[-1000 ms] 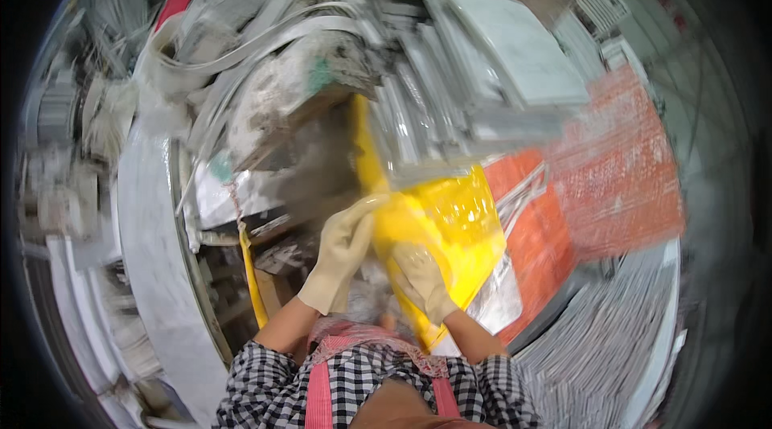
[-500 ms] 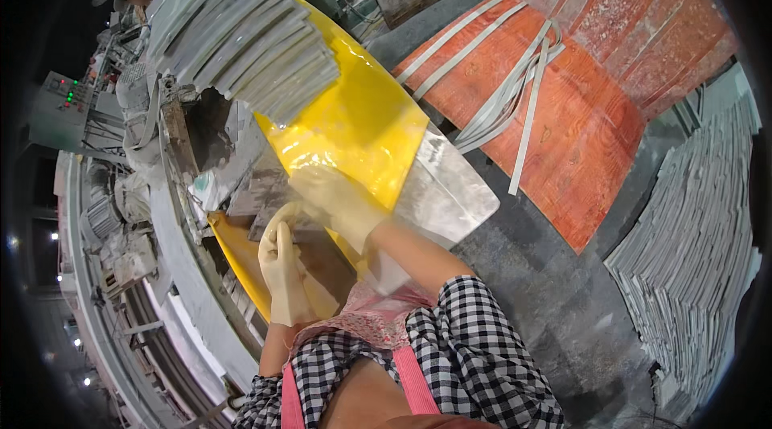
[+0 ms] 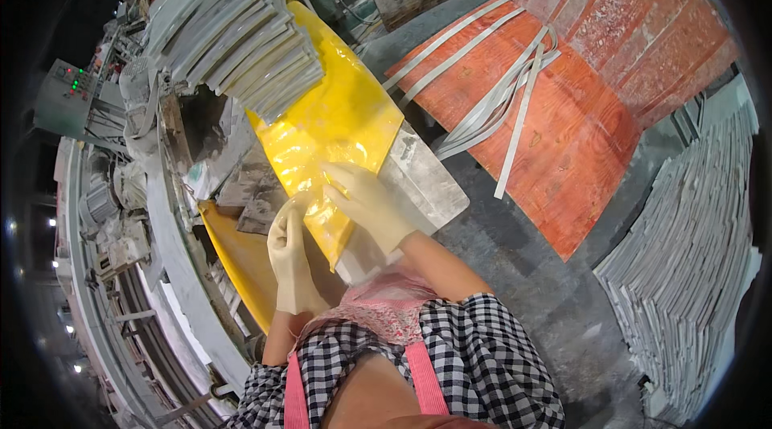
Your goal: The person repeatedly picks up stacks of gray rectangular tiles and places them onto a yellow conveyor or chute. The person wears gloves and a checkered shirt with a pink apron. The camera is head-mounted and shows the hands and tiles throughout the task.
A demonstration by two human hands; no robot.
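Both my hands wear cream rubber gloves. My left hand (image 3: 289,248) is raised by the near left edge of a glossy yellow sheet (image 3: 338,119), its fingers curled together; whatever they may hold is hidden. My right hand (image 3: 366,200) is over the near part of the sheet, fingers stretched and slightly apart, with yellow showing between them. I cannot tell whether its fingertips touch the surface. A stack of pale grey slabs or strips (image 3: 241,35) rests on the far part of the sheet. Beneath its right side, a whitish-grey board (image 3: 426,180) sticks out.
Right of the sheet, an orange-red board (image 3: 539,139) carries loose white straps (image 3: 490,119); a matching board (image 3: 627,19) leans behind it. Stacked thin grey pieces (image 3: 683,252) stand at the far right. Machinery and a control box (image 3: 68,95) line the left. Another person stands at far left.
My right hand has drawn away from my left, toward the right, and its fingers have spread. My left hand stays curled. The view has shifted slightly.
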